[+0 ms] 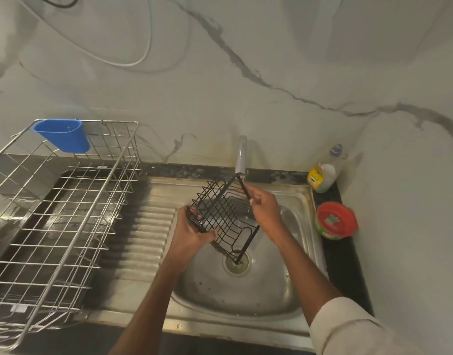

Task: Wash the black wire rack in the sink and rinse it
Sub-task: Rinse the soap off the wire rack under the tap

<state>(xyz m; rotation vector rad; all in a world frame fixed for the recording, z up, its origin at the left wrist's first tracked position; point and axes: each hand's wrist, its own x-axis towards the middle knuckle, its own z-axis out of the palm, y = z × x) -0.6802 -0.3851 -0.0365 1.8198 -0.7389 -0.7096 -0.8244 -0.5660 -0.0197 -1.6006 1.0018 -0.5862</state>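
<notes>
— Both hands were on the black wire rack (pixel 221 213), weren't they?

— Yes. Left hand (pixel 192 233) gripped its lower left edge, fingers curled through the wires and thumb along the bottom rim. Right hand (pixel 265 210) pinched the rack's far right rim bar between curled fingers. The rack hung tilted over the steel sink (pixel 246 295), its high corner just under the faucet (pixel 241 157) and its low corner above the drain (pixel 237 263).

— What else was around, biggest first?

— A large metal dish rack (pixel 54 219) stood on the left, over the dark counter and beside the ribbed drainboard (pixel 141 234). A blue plastic cup (pixel 63 134) hung on its back rim. Right of the sink, on the dark ledge, sat a round red-lidded tub (pixel 335 220), and behind it a dish soap bottle (pixel 321 176) with a yellow label, against the marbled wall.

— Was water running?

— Couldn't tell.
</notes>
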